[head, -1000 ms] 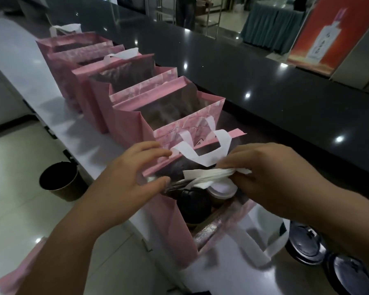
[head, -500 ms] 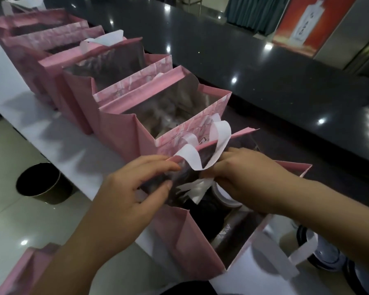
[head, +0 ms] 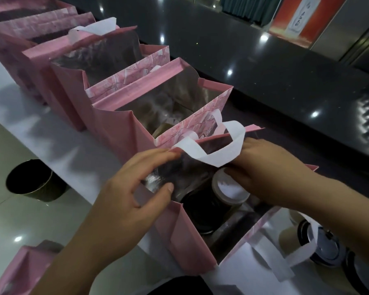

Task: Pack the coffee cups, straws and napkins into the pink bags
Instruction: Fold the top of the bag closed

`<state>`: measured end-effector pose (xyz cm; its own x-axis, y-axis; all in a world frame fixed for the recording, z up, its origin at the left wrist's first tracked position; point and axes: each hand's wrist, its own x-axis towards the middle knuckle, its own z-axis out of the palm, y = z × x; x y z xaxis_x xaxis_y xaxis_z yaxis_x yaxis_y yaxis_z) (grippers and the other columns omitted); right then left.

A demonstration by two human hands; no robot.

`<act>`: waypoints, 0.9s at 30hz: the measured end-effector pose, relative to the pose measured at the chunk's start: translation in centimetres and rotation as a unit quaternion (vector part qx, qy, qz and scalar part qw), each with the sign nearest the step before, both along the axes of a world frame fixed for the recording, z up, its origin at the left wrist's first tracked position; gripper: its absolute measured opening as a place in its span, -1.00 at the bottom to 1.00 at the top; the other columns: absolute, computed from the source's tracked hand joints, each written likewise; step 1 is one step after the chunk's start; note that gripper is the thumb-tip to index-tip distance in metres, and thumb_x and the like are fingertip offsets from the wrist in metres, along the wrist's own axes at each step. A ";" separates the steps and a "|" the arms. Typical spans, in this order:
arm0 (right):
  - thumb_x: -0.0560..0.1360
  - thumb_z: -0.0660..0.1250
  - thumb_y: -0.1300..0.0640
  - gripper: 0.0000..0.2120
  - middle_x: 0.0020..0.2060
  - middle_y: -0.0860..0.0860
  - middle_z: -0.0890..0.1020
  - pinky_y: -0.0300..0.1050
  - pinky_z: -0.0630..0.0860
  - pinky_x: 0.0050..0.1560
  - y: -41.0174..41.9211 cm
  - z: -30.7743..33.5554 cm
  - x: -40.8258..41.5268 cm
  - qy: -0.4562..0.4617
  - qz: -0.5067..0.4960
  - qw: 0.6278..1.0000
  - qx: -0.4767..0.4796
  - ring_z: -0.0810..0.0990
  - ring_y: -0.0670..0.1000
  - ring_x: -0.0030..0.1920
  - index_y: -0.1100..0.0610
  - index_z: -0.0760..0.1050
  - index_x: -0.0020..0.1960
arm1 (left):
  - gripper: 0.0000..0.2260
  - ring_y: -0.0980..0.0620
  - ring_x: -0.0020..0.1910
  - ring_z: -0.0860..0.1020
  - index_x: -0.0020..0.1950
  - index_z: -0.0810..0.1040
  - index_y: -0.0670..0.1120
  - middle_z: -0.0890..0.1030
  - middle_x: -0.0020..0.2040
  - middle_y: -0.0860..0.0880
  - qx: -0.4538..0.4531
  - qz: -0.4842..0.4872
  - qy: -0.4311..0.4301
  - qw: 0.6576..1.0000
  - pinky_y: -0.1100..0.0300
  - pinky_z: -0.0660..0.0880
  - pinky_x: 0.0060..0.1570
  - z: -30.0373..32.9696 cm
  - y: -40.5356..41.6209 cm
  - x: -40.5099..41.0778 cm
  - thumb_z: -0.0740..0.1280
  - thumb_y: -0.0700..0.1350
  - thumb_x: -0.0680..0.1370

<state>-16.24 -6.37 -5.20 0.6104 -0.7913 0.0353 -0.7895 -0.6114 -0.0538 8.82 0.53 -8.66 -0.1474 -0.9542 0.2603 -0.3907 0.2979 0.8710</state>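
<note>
Nearest bag: a pink bag (head: pixel 192 241) stands open at the near edge of the white counter (head: pixel 58 145), last in a row of pink bags running away to the far left.
Left hand: the left hand (head: pixel 132 188) pinches the bag's far wall, thumb (head: pixel 166 188) on the silvery lining, fingers curled over the pink rim beside the white handle (head: pixel 213 154).
Right hand: the right hand (head: pixel 264 173) reaches down into the bag's mouth, fingers curled just above a lid; what they grip, if anything, I cannot tell, the fingertips are tucked out of sight.
Cups in the bag: 2 cups sit inside, side by side, one with a pale lid (head: pixel 230 188) right under the right hand, one with a dark lid (head: pixel 205 207) nearer the left hand.
Neighbour bag: the next pink bag (head: pixel 124 128) stands touching the nearest one, open; its contents are too dim to name.
Row beyond: more bags (head: pixel 58 67) stand packed wall to wall toward the far left end of the counter.
Spare cups: 2 dark-lidded cups (head: pixel 326 250) wait on the counter at the near right, partly behind the nearest bag's loose white handle (head: pixel 298 258).
Floor: a dark round bin (head: pixel 30 179) sits on the pale tiles below the counter's edge.
Straws and napkins: none that I can make out.
</note>
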 end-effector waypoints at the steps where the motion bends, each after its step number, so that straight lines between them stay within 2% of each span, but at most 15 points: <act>1: 0.49 0.39 0.12 -0.70 0.13 -0.08 0.65 0.05 0.56 -0.04 0.6 0.7 -0.4 -0.029 -0.009 0.999 0.016 0.59 0.09 0.12 -0.01 0.59 0.22 | -0.61 0.19 0.37 0.45 0.29 0.55 0.16 0.54 0.32 0.19 0.001 -0.004 -0.001 1.000 0.42 0.34 0.28 0.0 0.1 0.0 0.40 -0.09 0.48; 4: 0.50 0.37 0.07 -0.72 0.12 -0.18 0.62 0.06 0.55 0.08 2.4 1.8 -2.2 -0.150 -0.062 0.986 0.040 0.55 -0.05 0.16 -0.06 0.61 0.20 | -0.58 0.21 0.42 0.39 0.32 0.53 0.19 0.46 0.40 0.16 0.001 -0.017 0.000 1.000 0.45 0.28 0.31 0.0 0.7 0.1 0.39 0.09 0.46; 6: 0.48 0.37 0.00 -0.71 0.13 -0.21 0.59 0.02 0.56 0.14 3.7 1.8 -3.6 -0.250 -0.127 0.960 0.025 0.53 -0.10 0.20 -0.05 0.62 0.19 | -0.48 0.23 0.46 0.32 0.39 0.47 0.21 0.38 0.47 0.17 -0.009 -0.028 -0.011 0.999 0.49 0.24 0.32 0.1 1.2 0.2 0.40 0.14 0.42; 9: 0.49 0.41 -0.09 -0.65 0.17 -0.23 0.55 -0.18 0.51 0.13 5.3 0.9 -5.7 -0.360 -0.244 0.900 -0.004 0.51 -0.20 0.22 -0.11 0.54 0.26 | -0.15 0.21 0.53 0.20 0.51 0.21 0.30 0.22 0.56 0.20 0.012 -0.052 0.009 0.999 0.21 0.31 0.37 -0.3 2.0 0.4 0.50 0.28 0.28; 10: 0.51 0.39 -0.10 -0.64 0.17 -0.22 0.55 -0.20 0.48 0.13 5.6 0.3 -6.4 -0.401 -0.282 0.871 -0.007 0.52 -0.22 0.21 -0.12 0.52 0.28 | -0.03 0.24 0.54 0.15 0.53 0.11 0.35 0.16 0.57 0.26 0.030 -0.055 0.027 0.998 0.12 0.26 0.37 -0.5 2.2 0.4 0.52 0.34 0.22; 12: 0.54 0.30 -0.10 -0.64 0.19 -0.12 0.60 -0.08 0.48 0.17 5.9 -1.2 -7.7 -0.512 -0.337 0.790 0.032 0.56 -0.12 0.20 -0.10 0.49 0.31 | 0.14 0.30 0.54 0.09 0.51 -0.04 0.43 0.07 0.56 0.35 0.063 -0.044 0.064 0.995 0.01 0.16 0.41 -1.1 2.7 0.4 0.56 0.40 0.09; 14: 0.58 0.15 -0.18 -0.59 0.12 -0.03 0.65 0.01 0.47 0.13 6.1 -2.8 -8.6 -0.614 -0.353 0.693 0.134 0.61 -0.04 0.10 -0.03 0.49 0.33 | 0.23 0.33 0.53 0.08 0.50 -0.09 0.45 0.03 0.55 0.40 0.080 -0.033 0.096 0.992 -0.05 0.20 0.42 -2.0 3.3 0.2 0.59 0.39 0.02; 15: 0.60 0.07 -0.21 -0.54 0.01 -0.03 0.67 0.01 0.46 0.07 6.3 -3.5 -8.6 -0.640 -0.359 0.655 0.179 0.62 -0.06 -0.02 0.01 0.50 0.32 | 0.23 0.32 0.54 0.07 0.50 -0.10 0.45 0.02 0.55 0.39 0.081 -0.030 0.108 0.990 -0.07 0.23 0.41 -2.5 3.6 0.1 0.60 0.38 0.02; 17: 0.61 0.00 -0.24 -0.47 -0.20 -0.02 0.66 -0.01 0.45 -0.02 7.0 -4.6 -8.2 -0.655 -0.379 0.611 0.233 0.64 -0.08 -0.19 0.08 0.56 0.21 | 0.22 0.31 0.54 0.10 0.49 -0.07 0.48 0.03 0.55 0.39 0.092 -0.010 0.144 0.985 -0.13 0.32 0.37 -3.8 4.4 0.0 0.62 0.35 0.01; 18: 0.60 0.00 -0.26 -0.45 -0.23 0.00 0.66 -0.01 0.47 -0.06 7.5 -4.9 -7.9 -0.657 -0.392 0.591 0.256 0.66 -0.06 -0.21 0.10 0.57 0.15 | 0.21 0.31 0.53 0.13 0.46 -0.03 0.51 0.06 0.53 0.42 0.104 0.001 0.166 0.981 -0.15 0.38 0.33 -4.5 4.9 -0.1 0.63 0.34 -0.01; 19: 0.58 0.00 -0.29 -0.41 -0.18 0.06 0.68 0.02 0.50 -0.06 7.7 -5.2 -7.7 -0.657 -0.398 0.578 0.277 0.68 0.00 -0.17 0.13 0.58 0.14 | 0.20 0.31 0.51 0.17 0.44 0.01 0.54 0.09 0.50 0.46 0.120 0.009 0.185 0.975 -0.16 0.43 0.28 -5.2 5.5 -0.1 0.65 0.32 -0.04; 21: 0.56 0.00 -0.34 -0.35 0.04 0.20 0.67 0.09 0.55 0.01 8.1 -5.8 -7.4 -0.657 -0.397 0.565 0.302 0.66 0.18 0.04 0.13 0.57 0.23 | 0.19 0.32 0.48 0.24 0.39 0.09 0.59 0.17 0.41 0.56 0.155 0.013 0.213 0.965 -0.08 0.53 0.18 -6.7 6.8 -0.1 0.67 0.28 -0.11; 23: 0.56 0.01 -0.34 -0.36 0.12 0.21 0.65 0.07 0.56 0.00 8.3 -6.2 -7.2 -0.672 -0.407 0.543 0.298 0.63 0.22 0.09 0.12 0.56 0.25 | 0.18 0.31 0.46 0.27 0.37 0.12 0.59 0.20 0.39 0.57 0.173 -0.008 0.224 0.959 0.06 0.60 0.09 -8.2 7.8 -0.1 0.69 0.26 -0.11; 25: 0.57 0.02 -0.31 -0.39 0.06 0.20 0.64 0.01 0.62 -0.10 8.7 -6.6 -7.0 -0.687 -0.400 0.527 0.299 0.63 0.18 0.02 0.13 0.56 0.21 | 0.16 0.28 0.49 0.25 0.39 0.12 0.56 0.18 0.45 0.51 0.174 -0.051 0.227 0.957 0.11 0.57 0.16 -9.3 8.3 -0.3 0.70 0.22 -0.06; 27: 0.60 0.01 -0.25 -0.46 -0.02 0.12 0.70 -0.09 0.65 -0.23 9.2 -7.1 -7.0 -0.700 -0.383 0.518 0.308 0.68 0.13 -0.05 0.10 0.58 0.16 | 0.18 0.24 0.54 0.17 0.47 0.03 0.49 0.10 0.52 0.43 0.175 -0.101 0.213 0.956 0.10 0.49 0.29 -10.0 8.2 -0.5 0.69 0.19 0.04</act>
